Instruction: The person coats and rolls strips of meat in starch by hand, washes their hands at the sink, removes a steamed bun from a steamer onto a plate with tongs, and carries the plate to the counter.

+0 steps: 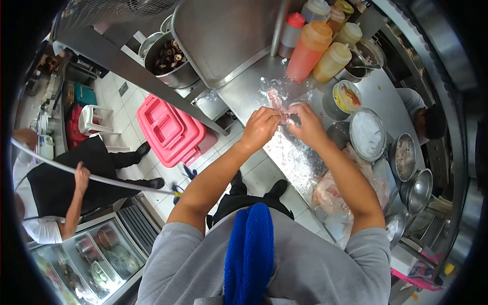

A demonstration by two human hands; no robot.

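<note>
Over the floured steel counter (302,152), my left hand (261,127) is closed, its fingertips pinching the near end of a piece of raw, flour-dusted meat (275,99). My right hand (306,123) sits just across from it, thumb and fingers also closed on the meat's near end. The pale pink strip points away from me, and my fingers hide part of it. White flour is scattered around it. Right of my right hand stands a metal bowl of flour (367,133). Under my right forearm lies a plastic bag of raw meat (330,190).
Several squeeze bottles (308,51) stand at the back beside a large tray (223,40). Metal bowls (405,156) line the right side. A pink lidded bin (165,129) stands on the floor at left. A co-worker in a black apron (71,173) holds a broom-like pole (91,175).
</note>
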